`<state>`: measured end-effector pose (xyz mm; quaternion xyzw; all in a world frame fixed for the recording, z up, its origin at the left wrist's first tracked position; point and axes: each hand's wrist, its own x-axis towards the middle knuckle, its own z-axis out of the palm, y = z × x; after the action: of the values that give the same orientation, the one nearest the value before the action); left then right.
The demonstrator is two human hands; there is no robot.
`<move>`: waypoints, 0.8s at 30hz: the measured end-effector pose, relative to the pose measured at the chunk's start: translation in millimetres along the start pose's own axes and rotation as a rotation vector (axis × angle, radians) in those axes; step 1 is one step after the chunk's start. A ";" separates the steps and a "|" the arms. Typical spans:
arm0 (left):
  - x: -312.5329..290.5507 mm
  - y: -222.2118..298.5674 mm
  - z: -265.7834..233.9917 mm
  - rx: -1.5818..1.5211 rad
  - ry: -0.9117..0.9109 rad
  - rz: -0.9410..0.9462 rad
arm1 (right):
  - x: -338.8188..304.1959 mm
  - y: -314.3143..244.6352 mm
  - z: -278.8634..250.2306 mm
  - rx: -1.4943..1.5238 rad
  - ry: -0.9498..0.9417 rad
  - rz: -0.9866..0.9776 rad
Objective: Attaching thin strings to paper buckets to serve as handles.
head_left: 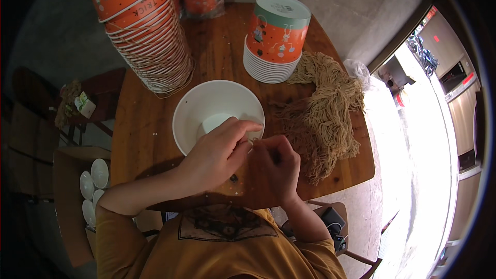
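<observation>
An open bucket, white inside (pixel 194 108), stands on the wooden table in front of me. My left hand (pixel 217 152) reaches over its near rim, thumb and fingers pinched together. Close beside it, at the bucket's right rim, my right hand (pixel 279 165) is closed in a pinch too. Between the fingertips a short bit of thin pale string (pixel 253 141) shows; the rest of it is hidden by the hands. Right of the hands lies a big tangled bundle of tan strings (pixel 330 119).
A tall, leaning stack of orange buckets (pixel 139 26) with strings hanging along it stands at the left. An upside-down orange stack (pixel 276 39) sits at the back right. A cardboard box (pixel 72 191) with white round pieces is at lower left; a chair (pixel 336 217) stands at right.
</observation>
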<state>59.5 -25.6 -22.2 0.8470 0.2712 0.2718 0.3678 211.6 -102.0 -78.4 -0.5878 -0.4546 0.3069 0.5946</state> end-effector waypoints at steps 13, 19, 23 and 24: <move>5.7 -7.3 0.3 -0.100 0.013 -0.005 | 1.3 -10.9 -0.3 -0.352 0.037 -0.351; 5.7 -7.1 2.0 -0.082 0.034 0.022 | 1.8 -13.9 -0.9 -0.365 0.011 -0.363; 5.0 -7.7 3.7 -0.038 0.056 0.070 | 1.7 -13.9 -0.5 -0.370 0.008 -0.374; 4.8 -7.7 3.8 -0.038 0.055 0.071 | 1.5 -13.1 -0.5 -0.376 0.010 -0.376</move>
<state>63.4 -19.7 -29.1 0.8410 0.2458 0.3130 0.3665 210.4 -102.4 -65.3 -0.5946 -0.6021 0.0982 0.5238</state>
